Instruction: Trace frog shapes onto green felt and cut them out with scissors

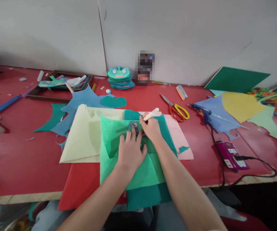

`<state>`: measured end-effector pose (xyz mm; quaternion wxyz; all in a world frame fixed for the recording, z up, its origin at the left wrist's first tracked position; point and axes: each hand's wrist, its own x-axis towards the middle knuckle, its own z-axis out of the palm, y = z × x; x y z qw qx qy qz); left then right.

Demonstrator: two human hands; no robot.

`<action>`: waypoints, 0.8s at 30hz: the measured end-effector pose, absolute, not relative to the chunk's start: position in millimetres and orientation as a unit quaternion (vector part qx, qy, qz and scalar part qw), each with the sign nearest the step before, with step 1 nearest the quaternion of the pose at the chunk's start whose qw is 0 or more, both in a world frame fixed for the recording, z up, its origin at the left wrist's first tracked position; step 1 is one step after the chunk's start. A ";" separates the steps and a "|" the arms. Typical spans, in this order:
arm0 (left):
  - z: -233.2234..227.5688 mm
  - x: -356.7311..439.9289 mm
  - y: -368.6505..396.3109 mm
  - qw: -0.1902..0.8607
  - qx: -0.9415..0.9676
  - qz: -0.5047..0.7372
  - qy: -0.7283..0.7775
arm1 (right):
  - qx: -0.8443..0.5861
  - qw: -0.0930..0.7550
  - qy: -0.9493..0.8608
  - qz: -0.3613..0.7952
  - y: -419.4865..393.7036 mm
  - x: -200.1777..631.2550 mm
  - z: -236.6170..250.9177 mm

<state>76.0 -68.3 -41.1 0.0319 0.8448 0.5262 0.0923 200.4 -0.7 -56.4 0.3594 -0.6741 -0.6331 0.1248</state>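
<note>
My left hand lies with its fingers spread on a bright green felt sheet. Under its fingertips is a small see-through piece, partly hidden, that looks like a template. In my right hand a white marker pen is gripped, its tip down by the see-through piece and covered by the fingers. Beneath the bright green felt lie dark teal felt, cream felt, pink felt and red felt.
Scissors lie beyond my right hand. A glue gun is on the right, its cord running near a purple power box. Stacked frog-like felt faces, a brown tray of pens and blue felt scraps are farther back.
</note>
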 end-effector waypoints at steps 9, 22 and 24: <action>-38.5 75.2 -67.6 0.034 0.848 0.087 0.522 | -0.696 0.498 -0.492 0.161 -17.2 229.5 -48.1; -37.4 73.8 -69.6 0.019 0.847 0.091 0.524 | -0.715 0.407 -0.541 0.174 -34.3 239.1 -34.8; -37.9 73.9 -69.8 0.016 0.847 0.090 0.524 | -0.706 0.415 -0.540 0.194 -34.3 241.2 -32.6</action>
